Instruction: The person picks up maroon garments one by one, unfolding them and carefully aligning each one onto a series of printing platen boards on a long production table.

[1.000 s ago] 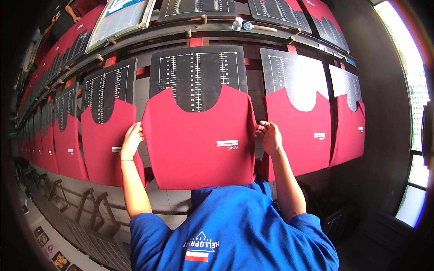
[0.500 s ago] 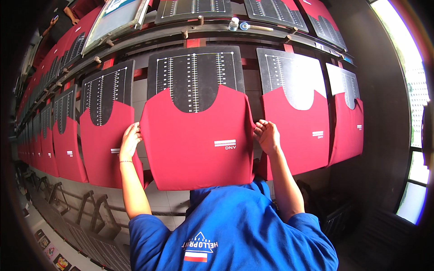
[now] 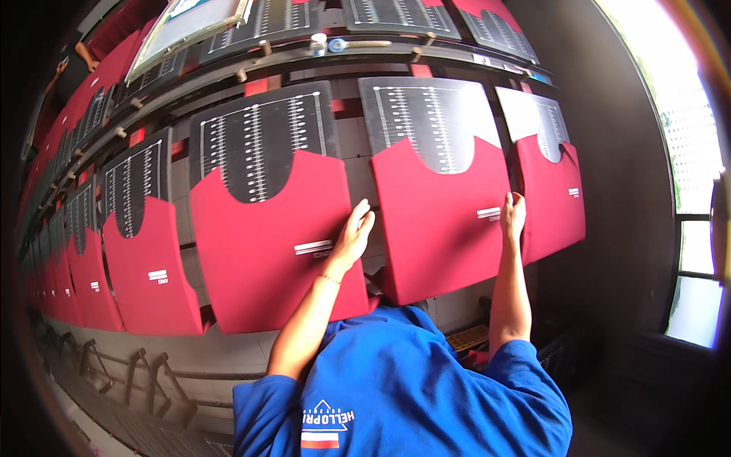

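A red fabric panel (image 3: pixel 442 221) lies stretched over a black board with white ruler marks (image 3: pixel 430 114) on a long rack. My left hand (image 3: pixel 352 232) rests flat with fingers extended at this panel's left edge, in the gap beside the neighbouring red panel (image 3: pixel 266 259). The panel's right edge is under my right hand (image 3: pixel 513 213), whose fingers curl over it. A small white print (image 3: pixel 489 213) sits near that right edge. Both forearms reach up from my blue shirt (image 3: pixel 411 388).
More red panels on ruled black boards run along the rack to the left (image 3: pixel 148 266) and one to the right (image 3: pixel 552 194). A framed screen (image 3: pixel 190 27) and a metal rail (image 3: pixel 304 57) sit above. Bright windows (image 3: pixel 685 152) are at right.
Both hands have left the sides of the panel now at the left and moved right to the neighbouring panel. The view has shifted with them.
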Demonstrator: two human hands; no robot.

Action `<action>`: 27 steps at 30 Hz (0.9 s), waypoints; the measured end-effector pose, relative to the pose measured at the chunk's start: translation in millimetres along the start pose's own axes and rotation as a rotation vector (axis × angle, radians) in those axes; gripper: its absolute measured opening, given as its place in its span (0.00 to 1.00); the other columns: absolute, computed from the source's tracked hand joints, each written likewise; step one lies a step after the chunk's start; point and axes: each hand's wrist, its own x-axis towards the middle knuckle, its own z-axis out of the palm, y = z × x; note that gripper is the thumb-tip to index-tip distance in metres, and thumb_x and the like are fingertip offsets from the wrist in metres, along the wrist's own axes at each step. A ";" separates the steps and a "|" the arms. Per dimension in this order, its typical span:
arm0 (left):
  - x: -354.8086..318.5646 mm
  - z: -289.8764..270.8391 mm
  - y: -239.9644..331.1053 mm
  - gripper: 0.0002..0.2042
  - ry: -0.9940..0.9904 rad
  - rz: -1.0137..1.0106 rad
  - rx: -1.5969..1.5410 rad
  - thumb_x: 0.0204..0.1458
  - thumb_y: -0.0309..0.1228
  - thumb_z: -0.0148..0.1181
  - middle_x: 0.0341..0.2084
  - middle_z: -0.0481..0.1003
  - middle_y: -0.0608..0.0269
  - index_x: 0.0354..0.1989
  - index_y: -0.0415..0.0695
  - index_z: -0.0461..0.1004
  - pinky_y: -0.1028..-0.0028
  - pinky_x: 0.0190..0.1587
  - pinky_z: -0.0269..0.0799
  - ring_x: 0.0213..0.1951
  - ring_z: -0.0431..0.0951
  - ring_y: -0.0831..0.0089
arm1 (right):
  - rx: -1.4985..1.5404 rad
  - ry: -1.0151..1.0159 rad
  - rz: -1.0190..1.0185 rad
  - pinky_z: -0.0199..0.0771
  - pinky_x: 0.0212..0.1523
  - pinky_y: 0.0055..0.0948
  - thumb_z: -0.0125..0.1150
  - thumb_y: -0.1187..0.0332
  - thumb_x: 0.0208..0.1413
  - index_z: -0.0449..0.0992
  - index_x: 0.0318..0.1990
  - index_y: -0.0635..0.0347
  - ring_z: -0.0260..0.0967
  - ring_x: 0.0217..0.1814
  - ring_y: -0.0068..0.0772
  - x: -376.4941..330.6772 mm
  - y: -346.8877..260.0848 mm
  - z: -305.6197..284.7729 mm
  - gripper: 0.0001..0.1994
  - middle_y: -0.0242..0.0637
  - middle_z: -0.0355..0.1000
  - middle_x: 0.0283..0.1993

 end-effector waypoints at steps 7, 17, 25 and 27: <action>47.1 55.0 -46.3 0.31 0.294 -0.309 -0.457 0.57 0.54 0.51 0.51 0.70 0.58 0.55 0.36 0.67 0.70 0.55 0.64 0.52 0.69 0.70 | 0.555 -0.807 0.761 0.37 0.69 0.49 0.38 0.30 0.54 0.60 0.63 0.65 0.45 0.72 0.43 64.6 101.7 15.5 0.46 0.46 0.52 0.70; 24.7 60.2 3.3 0.07 0.208 0.297 0.681 0.62 0.24 0.45 0.30 0.66 0.61 0.38 0.31 0.67 0.84 0.41 0.63 0.35 0.66 0.76 | 1.131 -0.785 0.737 0.57 0.61 0.34 0.43 0.41 0.61 0.69 0.50 0.60 0.61 0.57 0.32 74.0 107.1 13.4 0.29 0.41 0.67 0.55; 35.0 53.7 7.6 0.09 0.333 -0.071 -0.234 0.62 0.32 0.47 0.34 0.73 0.65 0.43 0.41 0.68 0.76 0.41 0.71 0.37 0.74 0.75 | 1.680 -0.742 0.695 0.65 0.49 0.26 0.34 0.39 0.62 0.65 0.55 0.63 0.65 0.44 0.27 84.7 108.3 14.9 0.33 0.32 0.70 0.45; 29.5 48.8 9.4 0.11 0.349 -0.045 -0.160 0.63 0.34 0.46 0.36 0.74 0.62 0.45 0.39 0.68 0.75 0.41 0.72 0.38 0.75 0.74 | 1.692 -0.732 0.710 0.64 0.49 0.25 0.35 0.39 0.62 0.64 0.57 0.63 0.65 0.44 0.26 85.0 103.1 9.1 0.34 0.32 0.70 0.46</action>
